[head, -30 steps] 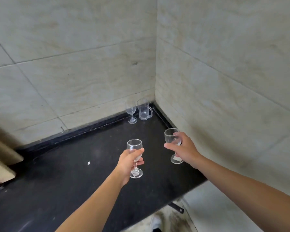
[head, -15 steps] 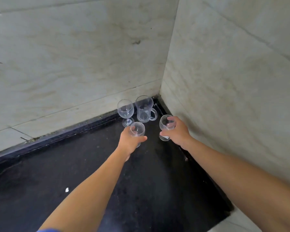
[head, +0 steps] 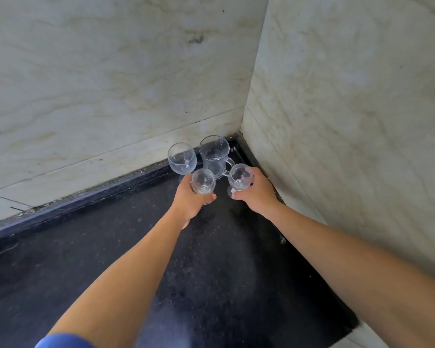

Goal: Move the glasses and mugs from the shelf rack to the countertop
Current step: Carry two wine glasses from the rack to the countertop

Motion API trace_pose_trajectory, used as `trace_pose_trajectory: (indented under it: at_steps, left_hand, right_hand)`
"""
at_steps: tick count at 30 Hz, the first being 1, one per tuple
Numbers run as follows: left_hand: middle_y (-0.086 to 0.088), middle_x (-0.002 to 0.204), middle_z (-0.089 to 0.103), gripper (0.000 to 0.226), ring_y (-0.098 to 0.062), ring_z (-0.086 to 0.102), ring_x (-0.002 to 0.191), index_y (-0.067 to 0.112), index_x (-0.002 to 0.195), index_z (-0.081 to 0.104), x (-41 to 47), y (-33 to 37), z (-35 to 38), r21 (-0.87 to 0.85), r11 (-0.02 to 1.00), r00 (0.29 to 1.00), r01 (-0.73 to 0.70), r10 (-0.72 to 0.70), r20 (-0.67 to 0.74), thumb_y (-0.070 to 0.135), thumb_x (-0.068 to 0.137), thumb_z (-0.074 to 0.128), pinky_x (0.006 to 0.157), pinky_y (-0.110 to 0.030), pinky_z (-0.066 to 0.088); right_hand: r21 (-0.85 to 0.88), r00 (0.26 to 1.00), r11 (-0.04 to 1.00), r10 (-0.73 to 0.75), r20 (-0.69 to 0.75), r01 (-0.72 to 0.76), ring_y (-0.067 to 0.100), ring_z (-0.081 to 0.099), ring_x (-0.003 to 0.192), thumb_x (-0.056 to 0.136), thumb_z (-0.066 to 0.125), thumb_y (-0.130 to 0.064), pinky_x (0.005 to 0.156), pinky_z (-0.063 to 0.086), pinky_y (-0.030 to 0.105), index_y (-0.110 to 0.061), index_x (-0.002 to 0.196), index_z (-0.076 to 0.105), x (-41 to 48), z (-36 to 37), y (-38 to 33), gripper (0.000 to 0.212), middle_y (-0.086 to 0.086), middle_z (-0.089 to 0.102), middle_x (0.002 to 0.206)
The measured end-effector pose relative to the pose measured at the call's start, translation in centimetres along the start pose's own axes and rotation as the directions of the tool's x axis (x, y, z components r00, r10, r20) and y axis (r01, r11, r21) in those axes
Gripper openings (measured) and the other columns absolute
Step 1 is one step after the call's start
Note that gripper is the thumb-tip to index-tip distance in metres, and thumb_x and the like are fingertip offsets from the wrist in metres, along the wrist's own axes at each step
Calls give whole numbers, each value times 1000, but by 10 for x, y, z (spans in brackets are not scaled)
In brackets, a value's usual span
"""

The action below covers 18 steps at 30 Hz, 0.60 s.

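My left hand [head: 189, 200] grips a small clear stemmed glass [head: 203, 183], held upright low over the black countertop [head: 211, 259]. A second small stemmed glass [head: 239, 179] is in my right hand [head: 258, 194], its foot at or just above the counter. Both sit right in front of a larger wine glass [head: 182, 158] and a clear glass mug [head: 214, 155] with its handle to the right, which stand in the back corner. The shelf rack is out of view.
Pale marble-tiled walls [head: 111, 84] close the corner at the back and right. The counter's right side runs along the right wall and its front edge [head: 347, 330] drops off at lower right. A blue sleeve [head: 60, 342] shows at the bottom.
Both hands have carried their glasses forward into the back corner, from mid-counter to just in front of the wine glass and mug, and lowered them. My head has leaned in closer.
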<state>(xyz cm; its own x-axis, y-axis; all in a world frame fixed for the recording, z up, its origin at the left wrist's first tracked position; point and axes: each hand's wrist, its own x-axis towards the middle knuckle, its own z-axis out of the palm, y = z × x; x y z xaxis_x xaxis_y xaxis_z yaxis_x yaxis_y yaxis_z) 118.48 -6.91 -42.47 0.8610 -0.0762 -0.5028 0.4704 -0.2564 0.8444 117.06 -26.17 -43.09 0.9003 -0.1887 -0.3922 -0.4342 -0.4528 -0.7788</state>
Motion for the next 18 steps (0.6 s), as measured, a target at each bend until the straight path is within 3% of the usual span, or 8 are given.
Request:
trace_pose_trajectory:
  at_steps: [4, 7, 10, 14, 18]
  left_hand:
    - [-9, 114, 59, 61, -26, 60, 104, 12, 130, 48, -28, -8, -7, 96, 990, 992, 105, -97, -84, 12, 77, 78, 93, -43, 51]
    - [-12, 101, 63, 47, -25, 61, 85, 7, 125, 53, -66, -18, -15, 137, 977, 983, 165, -151, -106, 17, 83, 72, 82, -39, 51]
    - [-8, 82, 61, 37, -20, 57, 67, 6, 118, 55, -118, -34, -26, 153, 970, 974, 190, -167, -150, 18, 85, 67, 66, -30, 45]
    - [-3, 81, 64, 32, -20, 60, 76, 13, 114, 58, -209, -69, -45, 209, 952, 949, 223, -162, -271, 25, 86, 65, 67, -27, 45]
    - [-2, 91, 67, 34, -19, 62, 84, 14, 114, 61, -317, -118, -71, 199, 931, 881, 305, -197, -429, 29, 84, 66, 63, -21, 44]
  right_hand:
    - [-122, 990, 985, 126, 56, -118, 26, 59, 108, 77, 79, -18, 82, 46, 32, -15, 143, 40, -19, -5, 13, 76, 9, 60, 126]
    - [-308, 973, 947, 148, 176, -88, 23, 62, 99, 82, 73, -27, 85, 49, 35, -14, 133, 54, -47, -5, 17, 56, 7, 65, 115]
    - [-468, 945, 880, 75, 317, 87, 27, 62, 105, 83, 69, -33, 88, 49, 36, -19, 124, 60, -80, 8, 11, 44, 6, 64, 119]
    - [-579, 871, 721, -68, 486, 380, 27, 61, 107, 86, 63, -33, 78, 43, 32, -24, 121, 62, -130, 43, -3, 37, 1, 66, 120]
    - [-557, 728, 535, -173, 663, 635, 26, 61, 108, 87, 61, -34, 84, 46, 34, -26, 119, 63, -192, 95, -21, 33, 0, 68, 117]
